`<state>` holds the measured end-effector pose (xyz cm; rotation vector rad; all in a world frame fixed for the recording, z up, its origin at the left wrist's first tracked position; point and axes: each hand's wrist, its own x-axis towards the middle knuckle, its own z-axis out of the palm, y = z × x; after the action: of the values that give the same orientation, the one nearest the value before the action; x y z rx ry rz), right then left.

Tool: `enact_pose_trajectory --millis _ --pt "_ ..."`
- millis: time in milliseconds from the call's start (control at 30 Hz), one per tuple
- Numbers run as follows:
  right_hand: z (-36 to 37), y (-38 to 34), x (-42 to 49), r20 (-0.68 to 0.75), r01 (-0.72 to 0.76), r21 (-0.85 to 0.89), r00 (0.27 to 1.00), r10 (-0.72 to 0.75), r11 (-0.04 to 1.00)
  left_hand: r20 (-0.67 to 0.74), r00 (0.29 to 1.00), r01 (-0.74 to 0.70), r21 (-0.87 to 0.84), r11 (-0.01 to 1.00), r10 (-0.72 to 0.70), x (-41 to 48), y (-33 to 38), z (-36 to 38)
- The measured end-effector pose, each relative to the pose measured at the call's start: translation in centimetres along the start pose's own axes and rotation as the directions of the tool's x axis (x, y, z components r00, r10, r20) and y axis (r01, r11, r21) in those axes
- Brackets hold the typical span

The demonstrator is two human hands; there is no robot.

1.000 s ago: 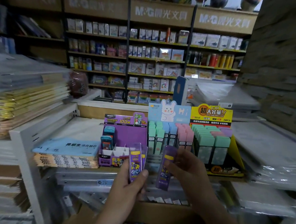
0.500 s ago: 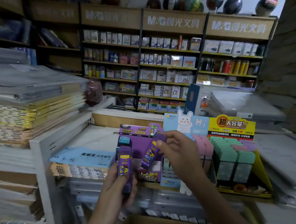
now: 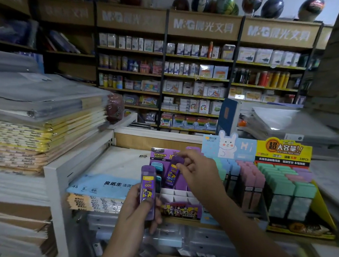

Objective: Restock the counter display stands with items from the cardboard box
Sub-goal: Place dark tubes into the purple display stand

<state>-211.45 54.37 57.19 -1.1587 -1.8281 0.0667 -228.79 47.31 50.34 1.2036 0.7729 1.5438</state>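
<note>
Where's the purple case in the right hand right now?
In the head view, centre frame, the right hand pinches the purple case by its top, tilted over the purple display stand, above its white dividers and right of the teal cases.

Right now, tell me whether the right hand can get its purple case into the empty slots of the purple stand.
Probably yes. The right hand holds its purple case just above the purple stand, whose white slots look empty and uncovered; the left hand stays beside them.
</note>
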Motion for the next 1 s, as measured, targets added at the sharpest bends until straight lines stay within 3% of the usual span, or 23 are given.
enact_pose_trajectory --millis 200,300,367,467,633,867,1000 --pt "1.0 -0.1 0.0 0.121 0.052 -0.125 0.992 -0.037 0.991 0.012 1.0 0.016 -0.033 0.999 -0.015 0.4 0.2 -0.2" --pt "1.3 -0.4 -0.1 0.195 0.108 -0.293 0.979 -0.052 0.95 0.027 0.999 0.018 -0.042 0.999 -0.017 0.6 0.2 -0.3" --pt "1.3 -0.5 -0.2 0.205 0.132 -0.38 0.977 -0.056 0.916 0.028 0.999 0.02 -0.041 0.999 -0.019 0.6 0.2 -0.5" --pt "1.5 -0.4 -0.3 0.188 0.134 -0.372 0.98 -0.067 0.919 0.031 0.999 0.02 -0.034 0.999 -0.019 0.8 -0.1 -0.7" --pt "1.8 -0.1 -0.8 0.139 0.095 -0.276 0.989 -0.058 0.956 0.044 0.999 0.023 -0.032 0.999 -0.022 1.1 -0.4 -0.7" --pt "0.3 -0.8 -1.0 0.009 -0.115 -0.009 0.993 0.115 0.993 0.058 0.998 0.011 -0.007 1.0 -0.01 1.2 -0.3 -0.1" --pt "-1.0 -2.1 -1.4 0.122 -0.225 0.286 0.973 0.197 0.932 0.075 0.997 -0.008 0.006 1.0 0.007 1.0 -0.3 0.7"
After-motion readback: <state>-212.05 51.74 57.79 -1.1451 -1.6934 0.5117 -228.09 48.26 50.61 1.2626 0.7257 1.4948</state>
